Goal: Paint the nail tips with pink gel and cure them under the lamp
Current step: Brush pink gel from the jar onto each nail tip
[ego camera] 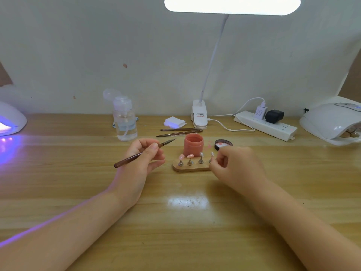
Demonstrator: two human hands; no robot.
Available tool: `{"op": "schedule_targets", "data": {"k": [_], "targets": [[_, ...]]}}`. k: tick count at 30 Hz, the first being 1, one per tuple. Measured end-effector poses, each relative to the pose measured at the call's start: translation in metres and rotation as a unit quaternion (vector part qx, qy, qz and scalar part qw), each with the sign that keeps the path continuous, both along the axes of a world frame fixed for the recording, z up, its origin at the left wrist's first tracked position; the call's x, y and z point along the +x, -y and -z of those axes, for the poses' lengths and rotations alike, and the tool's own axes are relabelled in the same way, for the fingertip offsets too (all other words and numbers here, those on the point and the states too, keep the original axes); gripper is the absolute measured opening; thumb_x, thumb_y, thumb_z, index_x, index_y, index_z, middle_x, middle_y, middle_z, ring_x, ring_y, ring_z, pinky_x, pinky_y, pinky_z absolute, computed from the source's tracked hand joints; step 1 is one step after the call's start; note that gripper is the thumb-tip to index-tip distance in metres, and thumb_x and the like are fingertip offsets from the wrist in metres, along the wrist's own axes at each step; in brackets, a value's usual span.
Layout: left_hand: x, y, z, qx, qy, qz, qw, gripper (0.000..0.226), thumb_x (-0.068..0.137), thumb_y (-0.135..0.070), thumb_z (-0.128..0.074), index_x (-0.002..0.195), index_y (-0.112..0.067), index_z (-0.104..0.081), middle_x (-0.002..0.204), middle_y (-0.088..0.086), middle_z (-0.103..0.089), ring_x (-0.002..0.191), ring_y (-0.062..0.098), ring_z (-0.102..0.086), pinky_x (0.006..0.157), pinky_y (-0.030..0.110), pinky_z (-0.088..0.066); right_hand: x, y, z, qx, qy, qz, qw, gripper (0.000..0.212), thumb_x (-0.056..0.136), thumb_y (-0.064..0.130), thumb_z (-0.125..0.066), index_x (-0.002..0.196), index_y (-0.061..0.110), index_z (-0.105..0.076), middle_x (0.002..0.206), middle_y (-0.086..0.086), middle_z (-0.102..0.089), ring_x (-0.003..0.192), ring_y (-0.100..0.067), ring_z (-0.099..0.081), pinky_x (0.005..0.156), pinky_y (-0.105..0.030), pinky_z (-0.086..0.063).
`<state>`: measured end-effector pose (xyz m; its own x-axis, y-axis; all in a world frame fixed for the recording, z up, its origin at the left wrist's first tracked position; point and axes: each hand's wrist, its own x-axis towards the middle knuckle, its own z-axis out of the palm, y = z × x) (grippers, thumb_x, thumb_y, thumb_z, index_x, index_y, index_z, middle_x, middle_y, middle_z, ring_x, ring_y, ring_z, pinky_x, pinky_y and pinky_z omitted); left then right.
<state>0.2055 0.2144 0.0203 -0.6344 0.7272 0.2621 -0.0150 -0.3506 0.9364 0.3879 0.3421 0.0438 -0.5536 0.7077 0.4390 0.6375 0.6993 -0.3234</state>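
My left hand [145, 160] grips a brown-handled brush [136, 155], its tip pointing up and right toward the open pink gel jar [193, 144]. In front of the jar lies a wooden holder [190, 168] with small metal stands. Two pink nail tips [185, 156] sit on its left stands, and clear tips [201, 154] sit to their right. My right hand [234, 166] has its fingers curled at the holder's right end and pinches the stand with a clear tip [212, 154]. The jar's dark lid [222, 144] lies to the right.
A lit curing lamp [9, 119] glows purple at far left; another white curing lamp [332, 122] stands far right. At the back are a pump bottle [125, 119], white pads [174, 122], two spare brushes [179, 132], a clip desk lamp [199, 116] and a power strip [267, 125].
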Motion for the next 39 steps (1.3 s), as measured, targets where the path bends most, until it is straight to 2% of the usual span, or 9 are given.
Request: {"op": "schedule_targets", "data": {"k": [6,9,12,14,18,24,30,34,39], "targets": [[0.001,-0.002,0.000,-0.005,0.002,0.008,1.000,0.014,0.099,-0.008,-0.050,0.097,-0.012,-0.063,0.089,0.005,-0.063,0.087,0.017,-0.063,0.088,0.042,-0.056,-0.016,0.009,0.011,0.028,0.035,-0.062,0.997,0.037,0.096,0.044,-0.047,0.068,0.021,-0.057,0.053,0.008,-0.043,0.061,-0.017,-0.046,0.050,-0.029,-0.029],[0.005,-0.006,-0.002,-0.008,0.015,0.021,1.000,0.011,0.099,-0.011,-0.051,0.099,-0.013,-0.062,0.092,0.005,-0.062,0.092,0.017,-0.063,0.089,0.043,-0.055,-0.025,0.015,0.018,0.038,0.046,-0.047,0.997,0.035,0.094,0.049,-0.045,0.085,0.026,-0.069,0.064,0.007,-0.056,0.073,-0.015,-0.054,0.053,-0.027,-0.032],[0.010,-0.011,-0.003,-0.009,0.027,0.036,0.999,0.010,0.099,-0.013,-0.051,0.100,-0.014,-0.061,0.095,0.005,-0.061,0.096,0.018,-0.061,0.087,0.042,-0.056,-0.033,0.017,0.021,0.039,0.058,-0.041,0.997,0.036,0.095,0.051,-0.043,0.092,0.029,-0.072,0.075,0.004,-0.065,0.082,-0.016,-0.057,0.054,-0.028,-0.031],[0.013,-0.013,-0.003,-0.008,0.027,0.049,0.998,0.010,0.099,-0.013,-0.051,0.101,-0.014,-0.060,0.095,0.005,-0.059,0.097,0.018,-0.060,0.087,0.041,-0.056,-0.037,0.016,0.022,0.037,0.061,-0.033,0.997,0.037,0.096,0.051,-0.042,0.093,0.029,-0.072,0.078,0.003,-0.065,0.082,-0.018,-0.058,0.054,-0.028,-0.029],[0.018,-0.013,-0.002,-0.005,0.015,0.062,0.998,0.009,0.099,-0.012,-0.051,0.102,-0.012,-0.059,0.094,0.004,-0.058,0.095,0.016,-0.061,0.093,0.048,-0.054,-0.038,0.011,0.023,0.021,0.054,-0.020,0.998,0.037,0.094,0.052,-0.045,0.089,0.028,-0.072,0.079,0.003,-0.065,0.082,-0.019,-0.058,0.057,-0.028,-0.036],[0.019,-0.013,-0.002,-0.005,0.016,0.055,0.998,0.009,0.098,-0.012,-0.052,0.102,-0.012,-0.059,0.095,0.005,-0.058,0.094,0.015,-0.061,0.094,0.050,-0.054,-0.039,0.008,0.024,0.007,0.040,-0.012,0.999,0.035,0.093,0.045,-0.047,0.082,0.023,-0.071,0.077,0.002,-0.065,0.079,-0.020,-0.058,0.060,-0.030,-0.042],[0.020,-0.011,-0.004,-0.008,0.019,0.056,0.998,0.010,0.099,-0.011,-0.051,0.104,-0.010,-0.059,0.096,0.007,-0.057,0.096,0.019,-0.060,0.094,0.049,-0.054,-0.037,0.008,0.024,0.030,0.044,-0.002,0.999,0.037,0.091,0.047,-0.045,0.079,0.023,-0.071,0.070,0.003,-0.064,0.074,-0.018,-0.059,0.053,-0.027,-0.034],[0.018,-0.008,-0.003,-0.006,0.022,0.042,0.999,0.010,0.098,-0.012,-0.050,0.101,-0.012,-0.060,0.096,0.007,-0.058,0.095,0.019,-0.060,0.086,0.039,-0.056,-0.027,0.009,0.024,0.085,0.054,0.014,0.995,0.039,0.087,0.050,-0.048,0.073,0.020,-0.070,0.063,0.003,-0.062,0.067,-0.017,-0.058,0.047,-0.024,-0.029],[0.017,-0.006,-0.004,-0.010,0.027,0.035,0.999,0.010,0.098,-0.013,-0.051,0.101,-0.012,-0.060,0.097,0.008,-0.060,0.094,0.017,-0.061,0.090,0.045,-0.055,-0.018,0.000,0.020,0.077,0.062,0.044,0.994,0.040,0.090,0.053,-0.046,0.084,0.023,-0.071,0.068,0.004,-0.064,0.073,-0.017,-0.058,0.050,-0.025,-0.031]]}}
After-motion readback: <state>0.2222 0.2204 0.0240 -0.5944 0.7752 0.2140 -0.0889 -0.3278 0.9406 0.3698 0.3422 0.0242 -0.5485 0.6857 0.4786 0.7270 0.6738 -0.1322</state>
